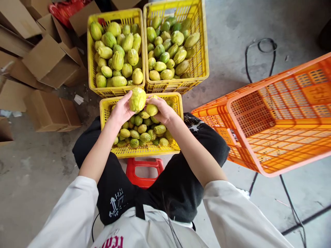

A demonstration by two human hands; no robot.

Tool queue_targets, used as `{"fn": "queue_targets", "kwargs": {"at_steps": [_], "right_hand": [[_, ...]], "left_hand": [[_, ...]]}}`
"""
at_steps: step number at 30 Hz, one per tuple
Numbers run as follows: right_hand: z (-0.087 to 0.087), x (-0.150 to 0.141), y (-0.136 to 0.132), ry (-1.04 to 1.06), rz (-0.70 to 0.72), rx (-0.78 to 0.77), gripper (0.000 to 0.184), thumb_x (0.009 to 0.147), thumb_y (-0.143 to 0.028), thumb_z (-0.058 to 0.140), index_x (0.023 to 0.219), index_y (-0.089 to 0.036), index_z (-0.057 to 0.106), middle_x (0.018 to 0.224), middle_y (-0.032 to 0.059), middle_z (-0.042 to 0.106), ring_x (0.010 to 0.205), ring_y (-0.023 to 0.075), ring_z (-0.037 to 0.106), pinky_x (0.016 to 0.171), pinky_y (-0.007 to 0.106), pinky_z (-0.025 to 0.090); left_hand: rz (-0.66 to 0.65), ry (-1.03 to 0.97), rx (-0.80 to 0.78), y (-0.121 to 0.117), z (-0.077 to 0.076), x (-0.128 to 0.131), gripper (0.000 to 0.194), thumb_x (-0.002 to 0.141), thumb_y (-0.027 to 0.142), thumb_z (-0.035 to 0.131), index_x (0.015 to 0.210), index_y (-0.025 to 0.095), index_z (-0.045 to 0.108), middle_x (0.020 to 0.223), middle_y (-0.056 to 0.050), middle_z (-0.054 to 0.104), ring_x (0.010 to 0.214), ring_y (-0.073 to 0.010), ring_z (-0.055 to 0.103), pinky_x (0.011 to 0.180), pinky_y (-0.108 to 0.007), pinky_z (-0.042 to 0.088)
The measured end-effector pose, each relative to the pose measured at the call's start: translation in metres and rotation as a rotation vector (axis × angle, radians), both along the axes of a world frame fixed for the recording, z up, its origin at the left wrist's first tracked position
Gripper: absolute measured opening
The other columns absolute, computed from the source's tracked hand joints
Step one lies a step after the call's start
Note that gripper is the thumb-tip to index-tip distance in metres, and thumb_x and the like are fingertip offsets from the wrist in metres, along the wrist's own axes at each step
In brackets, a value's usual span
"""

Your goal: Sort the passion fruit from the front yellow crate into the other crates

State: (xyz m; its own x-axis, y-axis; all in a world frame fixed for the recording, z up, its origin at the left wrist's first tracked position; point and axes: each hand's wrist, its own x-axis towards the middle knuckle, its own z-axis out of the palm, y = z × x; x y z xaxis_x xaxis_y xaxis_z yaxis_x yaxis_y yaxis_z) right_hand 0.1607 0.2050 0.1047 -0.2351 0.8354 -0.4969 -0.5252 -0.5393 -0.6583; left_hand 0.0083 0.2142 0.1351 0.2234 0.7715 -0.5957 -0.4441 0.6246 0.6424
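Note:
My left hand (122, 111) is closed round a large yellow-green ribbed fruit (137, 99), much like a small papaya. Its fingers press on the fruit's left side. In my right hand (163, 111) is a smaller, smoother yellow-green fruit (152, 109), partly covered by the fingers. Both hands are above the near yellow crate (147, 151), which stands between my knees. Inside that crate lie many small green and yellow fruits (145, 137). My hands and forearms hide part of the crate's contents.
Two more yellow crates, a left one (91, 69) and a right one (205, 51), hold larger fruits beyond the near crate. An orange crate (258, 165) lies tipped at the right. Cardboard boxes (49, 62) are piled at the left. A red stool (144, 181) and a black cable (247, 65) also show.

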Motion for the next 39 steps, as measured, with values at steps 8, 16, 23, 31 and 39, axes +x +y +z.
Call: {"fn": "queue_targets", "kwargs": {"at_steps": [8,16,23,31,39], "right_hand": [[-0.003,0.002,-0.002,0.065,0.051,-0.023,0.028,0.065,-0.02,0.085,0.078,-0.02,0.06,0.068,-0.0032,0.062,0.061,0.0101,0.057,0.059,0.023,0.052],[0.005,0.008,0.001,0.078,0.015,-0.065,0.017,0.077,-0.027,0.073,0.082,-0.021,0.058,0.073,-0.0006,0.066,0.074,0.0181,0.066,0.067,0.03,0.059],[0.011,0.013,0.001,0.077,0.09,0.055,0.021,0.077,-0.032,0.079,0.086,-0.02,0.064,0.088,0.0046,0.073,0.094,0.0204,0.07,0.083,0.029,0.06],[0.006,0.004,-0.002,-0.024,0.073,0.1,0.029,0.072,-0.039,0.084,0.085,-0.024,0.064,0.083,0.0008,0.073,0.096,0.0217,0.069,0.084,0.032,0.058],[0.007,0.006,-0.003,-0.017,0.101,0.119,0.033,0.064,-0.036,0.089,0.081,-0.022,0.064,0.079,0.0006,0.071,0.085,0.0202,0.068,0.076,0.03,0.057]], "left_hand": [[-0.023,-0.003,-0.008,-0.001,-0.002,-0.004,0.027,0.098,0.04,0.052,0.104,0.019,0.068,0.1,-0.007,0.077,0.11,-0.0241,0.071,0.09,-0.034,0.062],[-0.036,-0.005,0.048,-0.002,-0.006,-0.003,0.018,0.095,0.033,0.057,0.1,0.018,0.067,0.096,-0.006,0.077,0.102,-0.0213,0.073,0.088,-0.031,0.061],[0.011,-0.138,0.072,-0.004,0.001,-0.008,0.031,0.099,0.042,0.046,0.09,0.018,0.064,0.08,-0.005,0.07,0.074,-0.0121,0.07,0.069,-0.02,0.057],[0.01,0.014,0.057,-0.009,-0.001,0.005,0.021,0.091,0.023,0.049,0.104,0.018,0.064,0.101,-0.005,0.072,0.12,-0.0251,0.067,0.099,-0.04,0.058],[0.013,-0.015,0.036,-0.007,-0.002,0.002,0.018,0.09,0.022,0.047,0.094,0.016,0.064,0.098,-0.007,0.073,0.117,-0.0254,0.068,0.093,-0.037,0.062]]}}
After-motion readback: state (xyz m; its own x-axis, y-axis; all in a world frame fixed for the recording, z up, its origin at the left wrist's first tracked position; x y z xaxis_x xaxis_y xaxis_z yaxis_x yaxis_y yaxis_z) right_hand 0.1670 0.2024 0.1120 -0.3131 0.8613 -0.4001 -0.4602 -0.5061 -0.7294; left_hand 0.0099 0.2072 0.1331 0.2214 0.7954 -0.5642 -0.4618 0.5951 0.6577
